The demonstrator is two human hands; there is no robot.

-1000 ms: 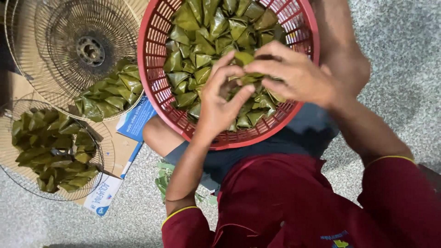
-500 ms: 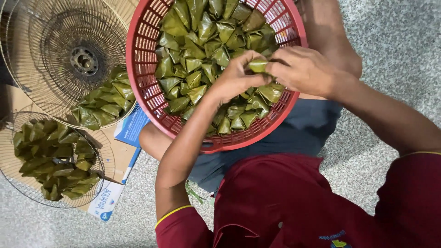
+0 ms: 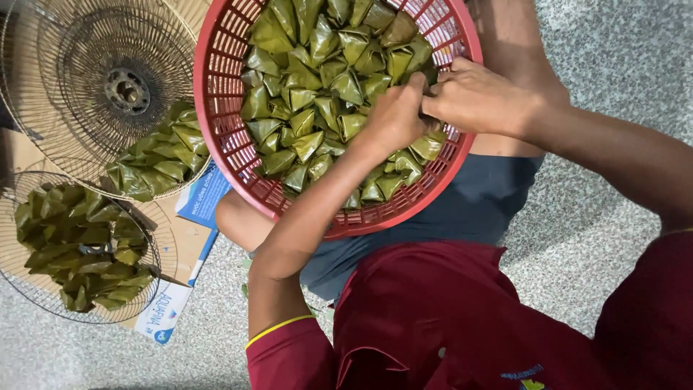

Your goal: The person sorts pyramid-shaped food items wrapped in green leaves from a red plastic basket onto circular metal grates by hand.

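A round red plastic basket (image 3: pixel 220 144) rests on my lap, full of green leaf-wrapped parcels (image 3: pixel 310 94) folded into small pyramids. Both hands meet inside it near the right rim. My left hand (image 3: pixel 393 115) reaches in from below, its fingers curled down among the parcels. My right hand (image 3: pixel 476 97) comes in from the right, fingertips touching the left hand's. Together they pinch one leaf parcel, which is almost entirely hidden under the fingers.
Two wire fan guards lie on the floor at left. The upper guard (image 3: pixel 108 79) has a heap of parcels (image 3: pixel 159 159) at its edge, and the lower guard (image 3: pixel 22 289) holds more parcels (image 3: pixel 79 245). Flat cardboard and a blue-white carton (image 3: pixel 206 198) lie beneath them.
Both hands have dropped lower into the basket and shifted toward its right rim. The parcel seen between the fingers before is now covered by them.
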